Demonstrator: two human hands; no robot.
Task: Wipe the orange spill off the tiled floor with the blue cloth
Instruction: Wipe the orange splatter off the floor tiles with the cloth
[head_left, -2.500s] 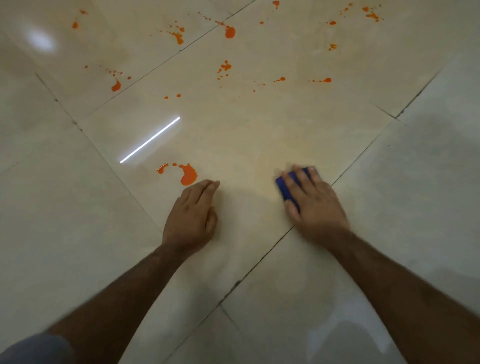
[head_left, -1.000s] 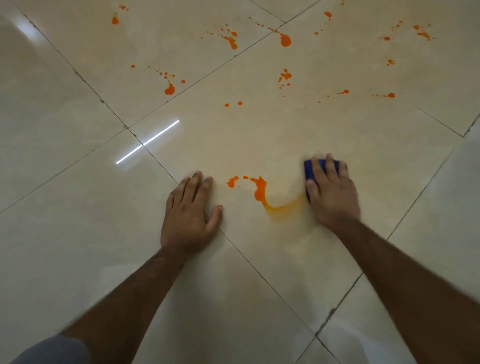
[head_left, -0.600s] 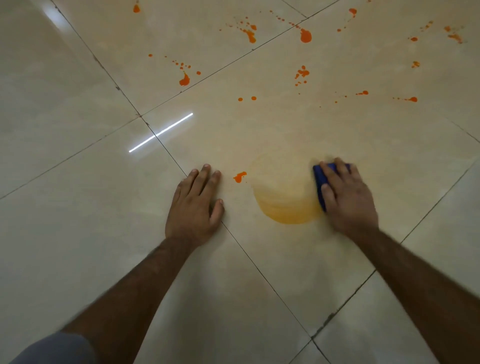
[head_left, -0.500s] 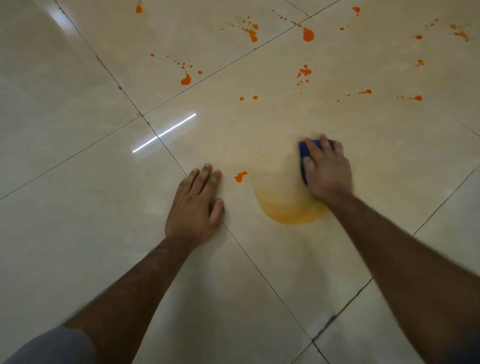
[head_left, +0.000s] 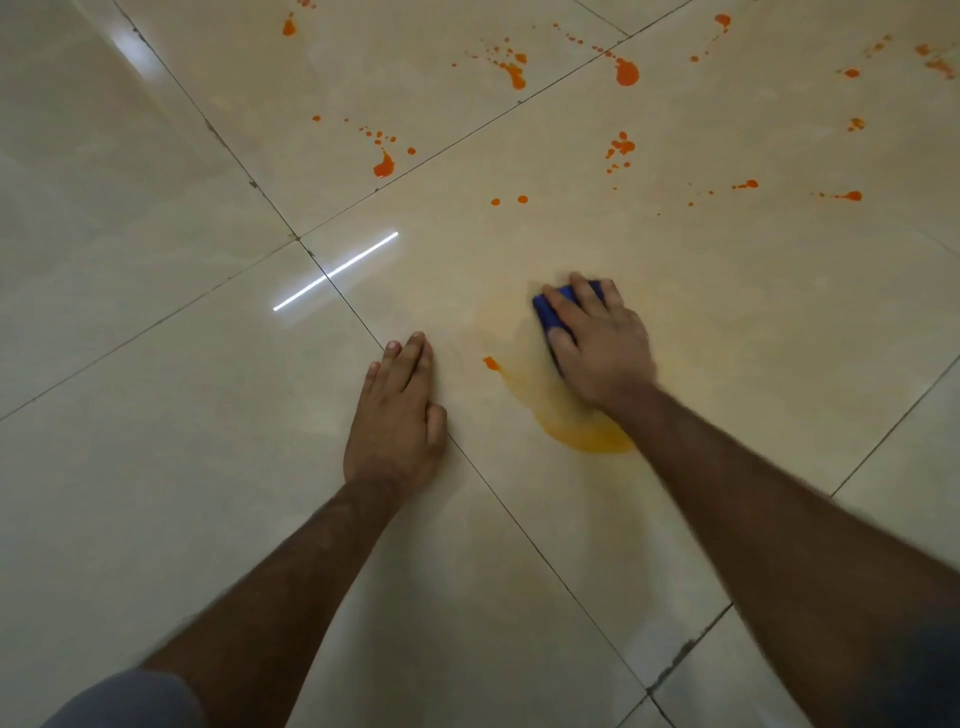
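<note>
I see my right hand (head_left: 602, 348) pressed down on the blue cloth (head_left: 548, 312), fingers spread and slightly bent over it, the cloth flat against the tiled floor (head_left: 156, 467). It sits on the upper part of a pale orange smear (head_left: 566, 415), whose thicker rim lies just beside my wrist. My left hand (head_left: 397, 415) rests flat on the floor, fingers straight and together, across a grout line (head_left: 519, 530). 1 small orange drop (head_left: 490, 362) lies between the 2 hands; more splatter (head_left: 626, 71) dots the far tiles.
</note>
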